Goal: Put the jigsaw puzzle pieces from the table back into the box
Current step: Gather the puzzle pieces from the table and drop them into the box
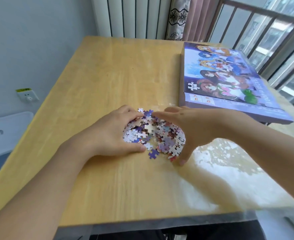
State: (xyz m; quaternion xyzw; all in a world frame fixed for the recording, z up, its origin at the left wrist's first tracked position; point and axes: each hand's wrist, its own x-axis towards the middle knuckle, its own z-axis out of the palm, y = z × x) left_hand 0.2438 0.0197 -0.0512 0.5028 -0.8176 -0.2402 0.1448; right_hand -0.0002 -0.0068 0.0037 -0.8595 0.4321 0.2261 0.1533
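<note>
both hands are down on the wooden table [108, 75], cupped around a heap of jigsaw puzzle pieces [157, 134] near the middle of the tabletop. left hand [113, 134] sits at the heap's left edge – fingers curled inward over the pieces, thumb lying low along the near side, touching the pile. right hand [191, 127] closes in from the right, blurred; fingers stretched over the far side of the heap, thumb reaching down to the table at the near right edge. whether it truly grips any pieces i cannot tell; it looks more like a spread, scooping palm pressed against the pile.

one purple piece [153, 154] lies loose just in front of the heap, between the two thumbs.

the box [229, 80] – lid on, printed with cartoon figures – rests flat at the table's right far side, well apart from the heap, its near corner just behind the right wrist.

beyond the table: a white radiator [134, 16], a curtain [177, 18], window railings [264, 28]. wall socket [27, 96] low on the left.
</note>
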